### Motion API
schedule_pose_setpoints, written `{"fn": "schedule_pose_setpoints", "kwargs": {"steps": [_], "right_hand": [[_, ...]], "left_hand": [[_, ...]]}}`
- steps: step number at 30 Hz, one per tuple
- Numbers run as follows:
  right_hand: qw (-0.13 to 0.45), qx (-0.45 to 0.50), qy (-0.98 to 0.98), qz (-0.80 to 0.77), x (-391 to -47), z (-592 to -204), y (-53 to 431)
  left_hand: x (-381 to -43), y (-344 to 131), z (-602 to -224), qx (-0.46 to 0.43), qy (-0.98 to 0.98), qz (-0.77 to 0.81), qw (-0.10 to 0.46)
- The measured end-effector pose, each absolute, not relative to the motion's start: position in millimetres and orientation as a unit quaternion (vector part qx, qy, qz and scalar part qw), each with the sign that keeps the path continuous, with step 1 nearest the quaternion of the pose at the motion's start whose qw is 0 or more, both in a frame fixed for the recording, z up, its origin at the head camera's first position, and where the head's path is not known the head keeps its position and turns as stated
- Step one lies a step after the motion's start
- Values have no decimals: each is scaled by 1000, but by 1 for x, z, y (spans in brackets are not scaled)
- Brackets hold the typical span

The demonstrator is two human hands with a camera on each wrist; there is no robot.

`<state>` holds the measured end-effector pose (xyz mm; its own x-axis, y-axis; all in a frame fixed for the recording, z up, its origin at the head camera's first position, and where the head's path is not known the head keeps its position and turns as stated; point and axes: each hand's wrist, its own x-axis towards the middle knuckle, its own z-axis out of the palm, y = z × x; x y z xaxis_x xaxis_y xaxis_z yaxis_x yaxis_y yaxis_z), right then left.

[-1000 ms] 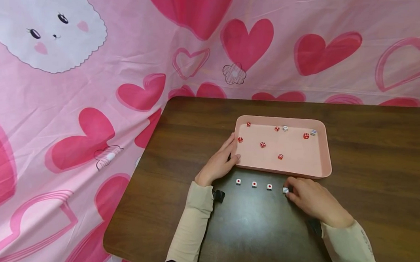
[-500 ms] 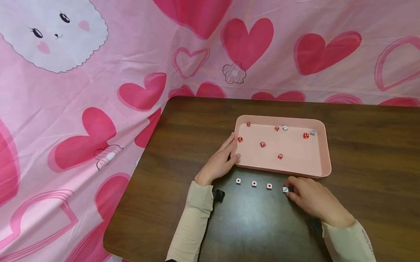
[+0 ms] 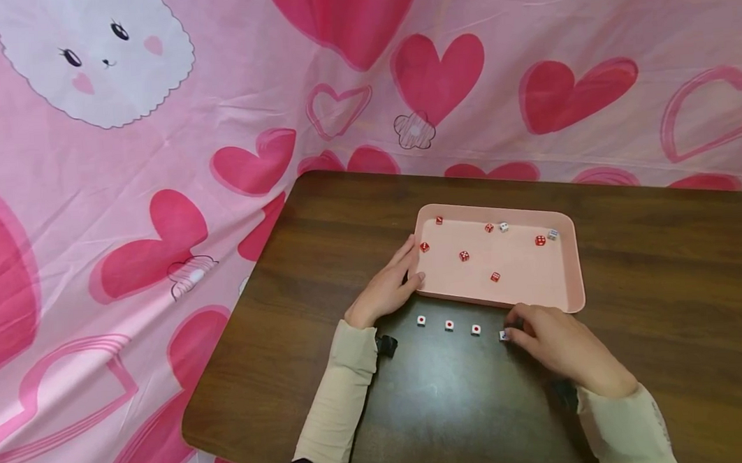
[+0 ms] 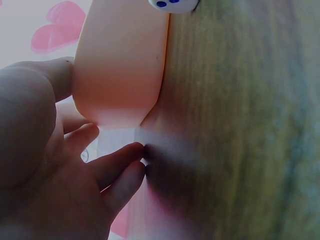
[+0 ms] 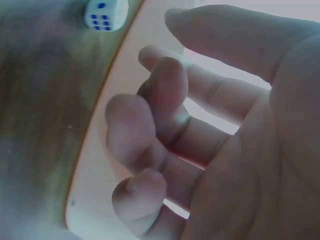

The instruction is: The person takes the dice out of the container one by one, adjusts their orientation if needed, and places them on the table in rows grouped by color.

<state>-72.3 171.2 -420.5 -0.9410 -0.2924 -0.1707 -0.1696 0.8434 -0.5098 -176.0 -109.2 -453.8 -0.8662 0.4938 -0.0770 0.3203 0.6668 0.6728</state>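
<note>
My left hand [image 3: 383, 290] holds the left end of a shallow pink tray [image 3: 575, 277]. Its thumb [image 4: 62, 77] lies at the rim, with the fingers against the outside of the wall. My right hand [image 3: 556, 341] hovers by the tray's front right corner, fingers loosely bent. Near its thumb in the head view sits a white die [image 3: 502, 336] with blue pips. The right wrist view shows that die [image 5: 106, 14] apart from the fingertips. To its left, three white dice stand in a row, each with a red dot up: one die [image 3: 421, 321], a second die [image 3: 449, 325], a third die [image 3: 475, 330].
Inside the tray lie several red dice, among them a red die [image 3: 464, 256] near the middle, and two white dice, one white die [image 3: 504, 227] at the back and another white die [image 3: 552, 234] at the right. Behind the brown table [image 3: 674, 257] hangs a pink heart-patterned cloth [image 3: 348, 44].
The right hand has let go of the fourth white die and shifted slightly up and right, its thumb now overlapping the die. The left hand and tray stay put.
</note>
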Motion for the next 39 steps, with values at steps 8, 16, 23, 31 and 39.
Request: {"fn": "schedule_pose_setpoints", "kwargs": {"steps": [8,16,23,31,39], "right_hand": [[92,-136,951,-263,-82,-409,176],[49,-110,955,-270,-97,-394,182],[1,-115,945,-305,-118,-382,195],[-29,-105,943,-316,-146,-375,205],[12,-83,943,-321,-174,-370,208]], "left_hand": [[-177,-109,-454,216,903,347,135],[-177,-110,-455,216,903,344,138],[-177,-110,-455,216,901,350,138],[-176,-110,-455,221,900,352,135],[-176,-111,-455,220,901,349,134]]}}
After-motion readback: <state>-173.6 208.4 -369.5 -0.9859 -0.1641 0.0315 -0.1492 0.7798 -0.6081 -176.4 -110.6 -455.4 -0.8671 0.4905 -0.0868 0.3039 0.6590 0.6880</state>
